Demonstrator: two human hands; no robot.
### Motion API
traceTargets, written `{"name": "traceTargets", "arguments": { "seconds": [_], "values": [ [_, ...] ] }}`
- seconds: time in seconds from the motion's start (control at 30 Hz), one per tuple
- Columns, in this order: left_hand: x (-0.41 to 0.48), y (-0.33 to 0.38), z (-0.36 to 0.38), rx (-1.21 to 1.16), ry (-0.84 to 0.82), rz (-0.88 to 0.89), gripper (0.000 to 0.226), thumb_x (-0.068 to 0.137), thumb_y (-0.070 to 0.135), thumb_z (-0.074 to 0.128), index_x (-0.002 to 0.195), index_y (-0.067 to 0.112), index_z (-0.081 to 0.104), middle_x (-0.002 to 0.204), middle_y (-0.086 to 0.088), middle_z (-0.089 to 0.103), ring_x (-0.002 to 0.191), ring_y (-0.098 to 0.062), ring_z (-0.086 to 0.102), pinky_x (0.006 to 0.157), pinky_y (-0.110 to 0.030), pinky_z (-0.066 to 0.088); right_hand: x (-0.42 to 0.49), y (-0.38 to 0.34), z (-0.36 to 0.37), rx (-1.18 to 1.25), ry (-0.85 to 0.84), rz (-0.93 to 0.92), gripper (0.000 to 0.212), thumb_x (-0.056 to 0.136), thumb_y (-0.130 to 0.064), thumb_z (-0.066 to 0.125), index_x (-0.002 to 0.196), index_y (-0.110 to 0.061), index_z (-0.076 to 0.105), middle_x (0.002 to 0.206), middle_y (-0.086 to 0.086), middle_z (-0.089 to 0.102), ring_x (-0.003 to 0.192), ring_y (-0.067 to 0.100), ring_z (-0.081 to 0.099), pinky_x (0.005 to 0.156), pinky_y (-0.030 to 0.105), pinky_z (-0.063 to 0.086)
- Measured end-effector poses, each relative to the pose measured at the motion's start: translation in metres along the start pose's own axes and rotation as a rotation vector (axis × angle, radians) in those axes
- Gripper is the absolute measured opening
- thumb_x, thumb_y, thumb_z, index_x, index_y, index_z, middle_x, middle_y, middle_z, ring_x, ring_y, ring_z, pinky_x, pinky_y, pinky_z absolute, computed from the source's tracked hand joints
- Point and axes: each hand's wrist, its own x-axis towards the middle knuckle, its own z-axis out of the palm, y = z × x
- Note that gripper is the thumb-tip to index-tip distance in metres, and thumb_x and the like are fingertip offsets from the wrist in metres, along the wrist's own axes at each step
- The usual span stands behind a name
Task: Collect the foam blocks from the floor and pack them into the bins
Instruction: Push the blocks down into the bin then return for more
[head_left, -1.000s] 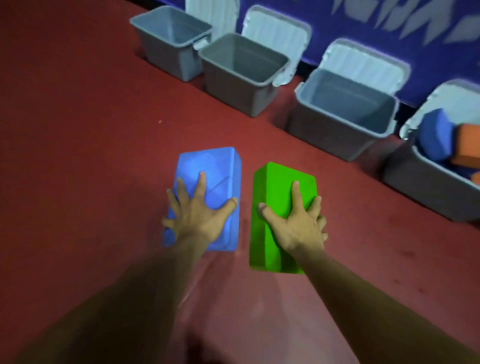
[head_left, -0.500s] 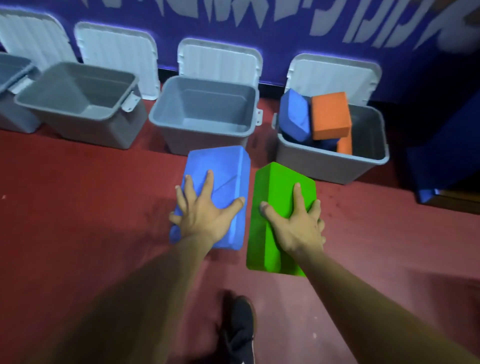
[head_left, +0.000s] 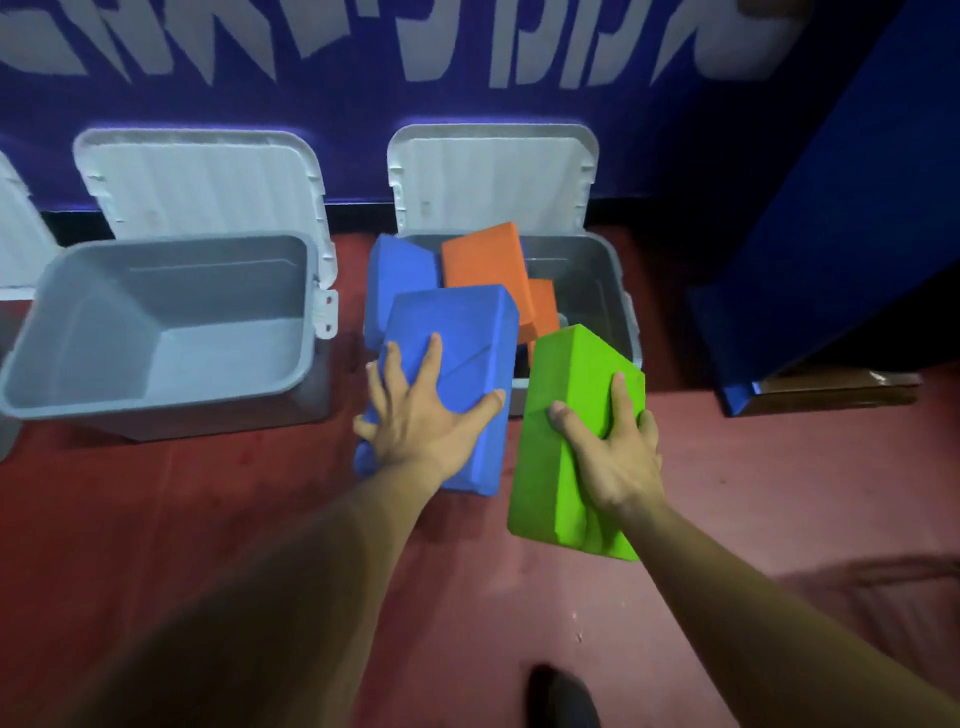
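Since half a second ago both blocks have come up and forward, so they now hang over the near rim of the right bin (head_left: 621, 291) instead of short of it. My left hand (head_left: 421, 421) is spread wide across the top of the blue block (head_left: 457, 338), thumb hooked over its right edge and fingers fanned; its underside is hidden from me. My right hand (head_left: 613, 457) clamps the green block (head_left: 566, 395), thumb on the upper face and fingers wrapped round the right side, partly out of sight.

The two blocks I hold cover the front of the right bin, so I cannot see how full it is. Inside it I count one more blue block (head_left: 397, 280) leaning at the left and two orange ones: a large orange block (head_left: 485, 265) on top and a smaller orange piece (head_left: 543, 306) half hidden behind it.

To the left stands one empty grey bin (head_left: 156, 332), lid tipped back against the wall. A third lid is cut off at the left edge. At the bottom, a dark shoe (head_left: 563, 699) is blurred and cropped on the red floor (head_left: 156, 519).
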Motion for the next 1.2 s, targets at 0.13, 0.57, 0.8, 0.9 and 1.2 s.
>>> {"name": "traceTargets", "arguments": {
  "seconds": [0.13, 0.57, 0.8, 0.9, 1.2],
  "values": [
    [0.069, 0.072, 0.026, 0.074, 0.042, 0.038, 0.102, 0.071, 0.088, 0.054, 0.155, 0.055, 0.006, 0.168, 0.007, -0.012, 0.155, -0.022, -0.013, 0.115, -0.063, 0.015, 0.092, -0.008, -0.029, 0.16, -0.017, -0.023, 0.12, 0.053, -0.094, 0.05, 0.158, -0.051, 0.01, 0.167, 0.011, 0.014, 0.154, 0.028, 0.016, 0.125, 0.048, 0.017],
    [0.226, 0.2, 0.091, 0.185, 0.103, -0.052, 0.105, 0.07, 0.09, 0.052, 0.156, 0.05, 0.007, 0.169, 0.004, -0.008, 0.155, -0.027, -0.011, 0.112, -0.068, 0.014, 0.323, -0.045, -0.057, 0.381, -0.258, -0.185, 0.104, 0.073, -0.066, 0.073, 0.16, -0.038, 0.024, 0.154, -0.025, 0.036, 0.137, -0.013, 0.037, 0.12, 0.027, 0.032],
    [0.238, 0.229, 0.102, 0.16, 0.056, -0.102, 0.106, 0.071, 0.089, 0.052, 0.157, 0.049, 0.005, 0.168, 0.006, -0.011, 0.154, -0.024, -0.014, 0.113, -0.068, 0.012, 0.348, -0.052, -0.065, 0.342, -0.297, -0.221, 0.075, 0.09, -0.062, 0.058, 0.157, -0.045, 0.028, 0.16, -0.025, 0.029, 0.148, -0.003, 0.024, 0.126, 0.036, 0.021],
    [0.241, 0.243, 0.107, 0.099, 0.022, -0.084, 0.107, 0.07, 0.088, 0.055, 0.157, 0.05, 0.006, 0.168, 0.008, -0.011, 0.155, -0.021, -0.013, 0.115, -0.066, 0.012, 0.353, -0.065, -0.067, 0.42, -0.322, -0.182, 0.058, 0.101, -0.054, 0.049, 0.155, -0.048, 0.03, 0.159, -0.027, 0.03, 0.144, -0.006, 0.028, 0.126, 0.036, 0.022],
    [0.235, 0.261, 0.149, -0.307, -0.179, -0.034, 0.09, 0.077, 0.086, 0.039, 0.156, 0.046, 0.024, 0.168, 0.01, 0.008, 0.155, -0.01, 0.005, 0.125, -0.049, 0.014, 0.36, -0.073, -0.084, 0.558, -0.148, -0.164, 0.045, 0.108, -0.038, 0.042, 0.152, -0.029, 0.045, 0.157, -0.014, 0.042, 0.142, 0.0, 0.038, 0.124, 0.035, 0.028]
  ]
}}
